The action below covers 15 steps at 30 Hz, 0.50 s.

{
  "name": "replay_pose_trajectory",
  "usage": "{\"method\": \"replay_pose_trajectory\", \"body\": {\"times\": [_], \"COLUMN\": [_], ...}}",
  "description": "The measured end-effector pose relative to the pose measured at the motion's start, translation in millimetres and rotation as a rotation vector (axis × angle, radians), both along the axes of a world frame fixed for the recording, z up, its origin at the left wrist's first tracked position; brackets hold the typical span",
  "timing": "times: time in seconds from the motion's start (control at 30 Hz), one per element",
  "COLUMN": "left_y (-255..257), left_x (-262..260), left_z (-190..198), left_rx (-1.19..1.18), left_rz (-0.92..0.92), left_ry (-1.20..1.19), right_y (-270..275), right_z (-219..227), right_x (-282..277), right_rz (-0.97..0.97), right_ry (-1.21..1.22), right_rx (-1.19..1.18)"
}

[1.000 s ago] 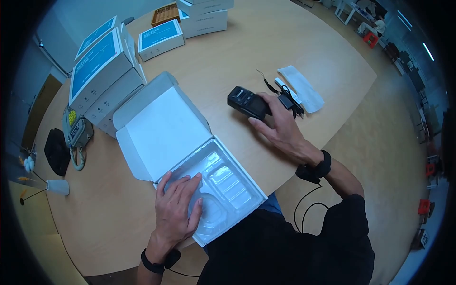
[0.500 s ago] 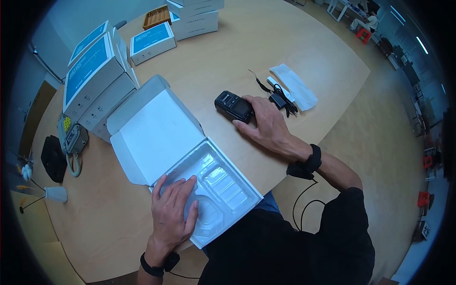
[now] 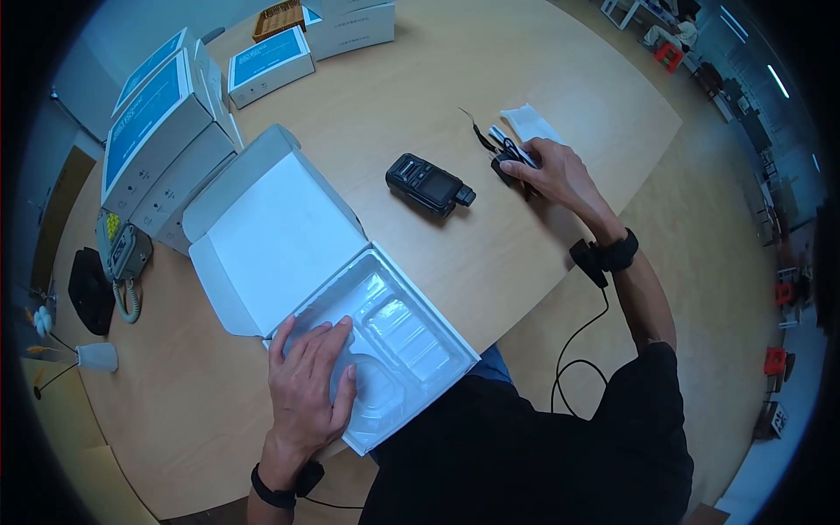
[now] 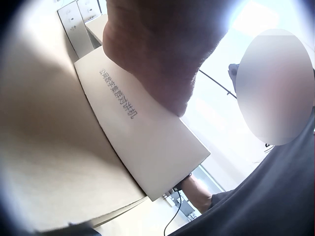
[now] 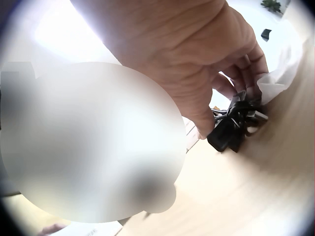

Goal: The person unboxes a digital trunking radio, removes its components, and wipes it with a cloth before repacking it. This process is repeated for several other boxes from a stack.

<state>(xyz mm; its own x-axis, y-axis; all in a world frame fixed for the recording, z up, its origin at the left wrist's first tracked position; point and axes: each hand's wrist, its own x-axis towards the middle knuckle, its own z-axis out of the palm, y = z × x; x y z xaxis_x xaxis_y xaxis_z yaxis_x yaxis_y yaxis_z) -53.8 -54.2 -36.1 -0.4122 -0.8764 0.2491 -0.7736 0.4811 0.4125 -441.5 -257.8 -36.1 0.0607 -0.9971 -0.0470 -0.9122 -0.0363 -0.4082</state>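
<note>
In the head view my left hand (image 3: 306,385) rests with loose fingers over the left side of an opened white box (image 3: 271,236). A clear plastic tray (image 3: 407,337) with moulded hollows sits inside it. My right hand (image 3: 564,179) is at the table's right side, thumb and fingers around a black charger (image 5: 225,135) with its bundled cable, partly hidden by the hand. A black walkie-talkie (image 3: 429,185) lies face up between the box and that hand. Beyond the fingers lie a white sleeve (image 3: 529,122) and a thin black strap (image 3: 481,137).
Blue-topped boxes (image 3: 144,131) stand stacked at the left, with another box (image 3: 271,66) and a wicker basket (image 3: 278,19) farther back. A desk phone (image 3: 127,254), a black pouch (image 3: 90,293) and a white vase (image 3: 98,356) line the left side.
My right hand has let go of the walkie-talkie, which stays lying on the table, and has moved right to the charger bundle. My left hand has stayed on the box.
</note>
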Motion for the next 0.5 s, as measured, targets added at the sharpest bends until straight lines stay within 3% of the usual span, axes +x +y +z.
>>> {"method": "replay_pose_trajectory", "body": {"times": [0.03, 0.17, 0.27, 0.33, 0.37, 0.43, 0.5], "left_y": [0, 1, 1, 1, 0, 1, 1], "left_x": [0, 0, 0, 0, 0, 0, -1], "left_z": [0, 0, 0, -1, -1, -1, -1], "left_rx": [0.002, 0.010, 0.011, 0.008, 0.007, -0.003, -0.002], "left_rz": [0.002, 0.007, 0.008, 0.009, 0.011, 0.008, 0.010], "left_ry": [-0.005, -0.005, -0.008, -0.005, -0.003, -0.002, -0.001], "right_y": [-4, -5, -5, -8, -10, -15, -15], "right_z": [-10, -4, -14, -25, -23, -17, -3], "right_x": [-4, -4, -8, -12, -12, -11, -2], "right_rz": [-0.033, -0.014, 0.060, 0.053, 0.056, -0.156, -0.124], "right_ry": [-0.127, -0.149, -0.102, -0.265, -0.262, -0.381, -0.325], "right_rx": [-0.027, 0.113, -0.048, -0.256, -0.257, -0.291, -0.273]}}
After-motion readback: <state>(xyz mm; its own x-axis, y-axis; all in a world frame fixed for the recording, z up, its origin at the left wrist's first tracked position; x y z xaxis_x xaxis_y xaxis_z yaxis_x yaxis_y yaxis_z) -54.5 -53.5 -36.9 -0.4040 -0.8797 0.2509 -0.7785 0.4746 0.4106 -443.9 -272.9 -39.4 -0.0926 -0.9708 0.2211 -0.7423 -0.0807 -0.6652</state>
